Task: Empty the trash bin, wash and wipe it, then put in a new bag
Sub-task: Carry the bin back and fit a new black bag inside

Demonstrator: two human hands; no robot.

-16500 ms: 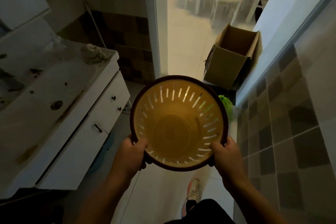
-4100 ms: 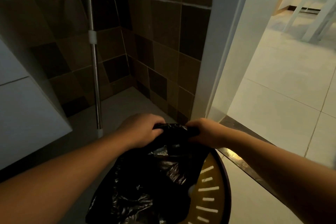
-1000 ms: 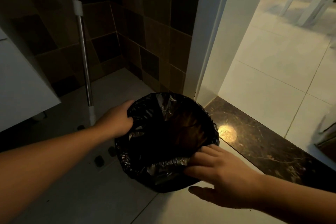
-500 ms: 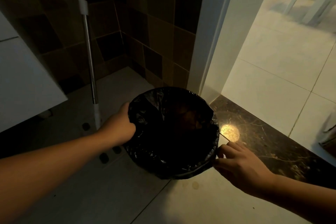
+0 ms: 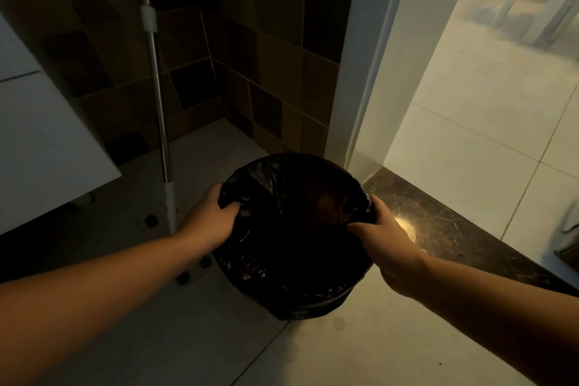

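Head view: lined trash bin (image 5: pixel 294 260) on floor, just beside door threshold (image 5: pixel 438 222).
Your left hand (image 5: pixel 210 222) and right hand (image 5: pixel 380 235) pinch the black bag (image 5: pixel 282 185) at opposite rim sides, bin between them, equally near; opening faces up.

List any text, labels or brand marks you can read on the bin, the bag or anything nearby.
None: no readable text anywhere in this dim view.
Bag, held at its edge by the left hand and right hand: plain black film, no print visible.
Bin: covered by the bag, no label showing.
Pole, cabinet, threshold: no markings.
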